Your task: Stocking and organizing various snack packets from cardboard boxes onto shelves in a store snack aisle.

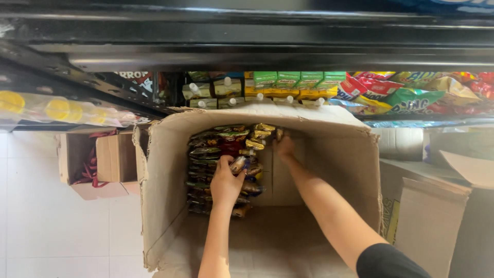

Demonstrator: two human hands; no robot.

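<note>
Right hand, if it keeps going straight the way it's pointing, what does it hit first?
The right hand points at the top of the packet stack; it would probably meet the gold packets first, then the cardboard box wall, though depth is unclear.

Inside an open cardboard box (164,170) on the floor — snack packets (216,164) stacked at the far left wall, left hand (225,183) on them, right hand (284,149) just right — below a shelf (257,56) of goods, smaller box (90,159) left.
</note>
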